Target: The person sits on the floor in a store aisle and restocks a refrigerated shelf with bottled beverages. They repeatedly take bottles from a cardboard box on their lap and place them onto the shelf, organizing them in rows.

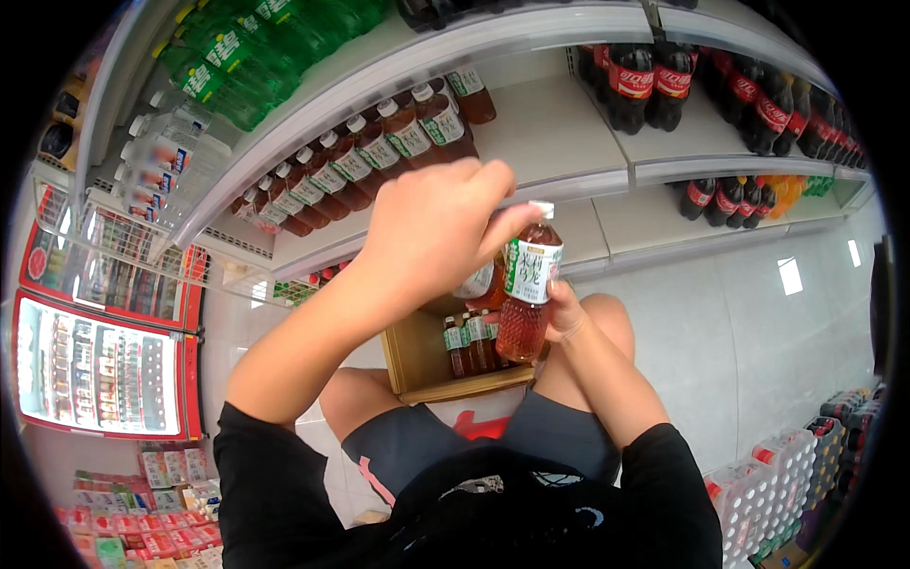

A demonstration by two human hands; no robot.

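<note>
My right hand is wrapped around the lower side of a tea bottle with reddish-brown drink, a white-and-green label and a white cap. My left hand is closed at the bottle's top, its thumb against the cap; its other fingers curl over and partly hide from view. Behind this bottle a second tea bottle shows in part, its top hidden by my left hand; what supports it I cannot make out. Below, between my knees, an open cardboard box contains several matching tea bottles.
Ahead, a white shelf carries a row of tea bottles on the left. Cola bottles stand farther right, green soda bottles upper left. Lit drink coolers are at far left, wrapped bottle packs lower right. A red stool shows below me.
</note>
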